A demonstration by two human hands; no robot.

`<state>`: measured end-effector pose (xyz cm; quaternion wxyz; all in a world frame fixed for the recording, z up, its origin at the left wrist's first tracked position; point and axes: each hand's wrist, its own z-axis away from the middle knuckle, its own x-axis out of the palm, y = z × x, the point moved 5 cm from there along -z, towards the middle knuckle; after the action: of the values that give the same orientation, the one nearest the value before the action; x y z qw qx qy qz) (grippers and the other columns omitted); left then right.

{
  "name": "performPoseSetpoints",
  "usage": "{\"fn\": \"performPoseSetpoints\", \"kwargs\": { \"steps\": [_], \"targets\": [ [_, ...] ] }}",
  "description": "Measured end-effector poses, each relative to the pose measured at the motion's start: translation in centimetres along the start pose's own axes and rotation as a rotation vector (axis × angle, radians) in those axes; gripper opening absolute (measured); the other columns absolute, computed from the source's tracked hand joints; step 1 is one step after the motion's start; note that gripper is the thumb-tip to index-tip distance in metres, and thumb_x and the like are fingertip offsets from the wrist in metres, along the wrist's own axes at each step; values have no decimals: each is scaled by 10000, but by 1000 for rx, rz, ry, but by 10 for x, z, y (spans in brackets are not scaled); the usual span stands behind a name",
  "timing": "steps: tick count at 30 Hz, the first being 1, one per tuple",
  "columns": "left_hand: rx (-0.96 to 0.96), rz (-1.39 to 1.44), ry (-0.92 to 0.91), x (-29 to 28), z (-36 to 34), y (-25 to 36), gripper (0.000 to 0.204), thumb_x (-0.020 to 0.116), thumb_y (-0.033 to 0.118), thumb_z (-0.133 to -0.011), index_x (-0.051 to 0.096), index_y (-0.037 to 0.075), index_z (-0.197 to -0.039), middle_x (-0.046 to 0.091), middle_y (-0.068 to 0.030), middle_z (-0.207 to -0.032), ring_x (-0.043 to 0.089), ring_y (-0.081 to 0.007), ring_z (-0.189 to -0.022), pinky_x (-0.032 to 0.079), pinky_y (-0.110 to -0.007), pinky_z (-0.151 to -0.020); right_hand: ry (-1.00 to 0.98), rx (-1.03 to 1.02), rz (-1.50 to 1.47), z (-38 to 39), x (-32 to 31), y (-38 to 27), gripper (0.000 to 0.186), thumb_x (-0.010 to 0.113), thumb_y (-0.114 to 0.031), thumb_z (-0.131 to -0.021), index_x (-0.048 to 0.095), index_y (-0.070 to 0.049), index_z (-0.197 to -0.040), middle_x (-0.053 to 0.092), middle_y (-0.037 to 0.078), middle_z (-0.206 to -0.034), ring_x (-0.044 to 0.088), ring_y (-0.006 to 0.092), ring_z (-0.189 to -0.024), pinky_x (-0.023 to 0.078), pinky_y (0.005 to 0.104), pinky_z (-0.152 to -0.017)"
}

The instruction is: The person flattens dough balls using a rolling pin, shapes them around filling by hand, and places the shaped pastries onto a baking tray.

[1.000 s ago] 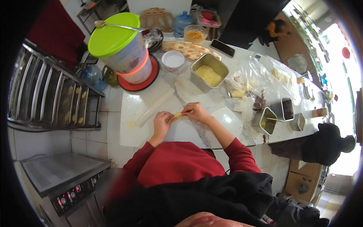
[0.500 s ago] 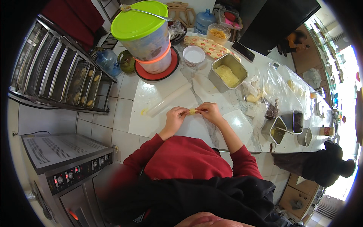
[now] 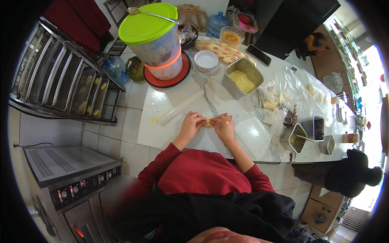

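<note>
Close to the table's near edge, a small, pale yellow piece of dough (image 3: 208, 123) is pinched between both hands. My left hand (image 3: 191, 124) has its thumb and fingertips closed on the dough's left side. On the other side, my right hand (image 3: 223, 124) pinches the dough with bent fingers. The fingers cover parts of it. Beyond my left hand lies a long pale cylinder (image 3: 180, 108), apparently a rolling pin. A metal tin (image 3: 230, 86) of yellow shreds (image 3: 241, 81), which look like grated cheese, stands beyond my right hand.
A tall tub with a green lid (image 3: 148, 26) stands far left, beside white paper cups (image 3: 206, 60). To the right are a thin white sheet (image 3: 253, 137), a clear plastic bag (image 3: 295, 91) and more metal tins (image 3: 292, 139). An oven (image 3: 69, 164) and tray rack (image 3: 60, 77) are left.
The hands have shifted slightly and the fingertips have curled further in around the dough. More of the dough now shows, looking rounder between the fingers.
</note>
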<state>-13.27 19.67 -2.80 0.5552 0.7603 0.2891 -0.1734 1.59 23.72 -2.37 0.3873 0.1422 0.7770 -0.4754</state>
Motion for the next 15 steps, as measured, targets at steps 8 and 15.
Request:
{"fn": "performPoseSetpoints", "kwargs": {
  "steps": [8,15],
  "targets": [
    [77,-52,147,3,9,10,91,668,80,-683,632,77,-766,583,-18,-826,508,-223,-796,421,-320,-716,123,-109,135,2,-7,-15,88,683,-157,-664,686,-157,-752,624,-61,-800,494,181,-877,290,398,-800],
    [53,-81,180,-4,10,13,115,665,52,-682,626,58,-790,568,-33,-857,501,-231,-823,430,-330,-708,191,-75,122,-3,-21,-34,64,684,-165,-669,687,-164,-733,612,-86,-836,478,171,-917,252,455,-831]
  ]
}}
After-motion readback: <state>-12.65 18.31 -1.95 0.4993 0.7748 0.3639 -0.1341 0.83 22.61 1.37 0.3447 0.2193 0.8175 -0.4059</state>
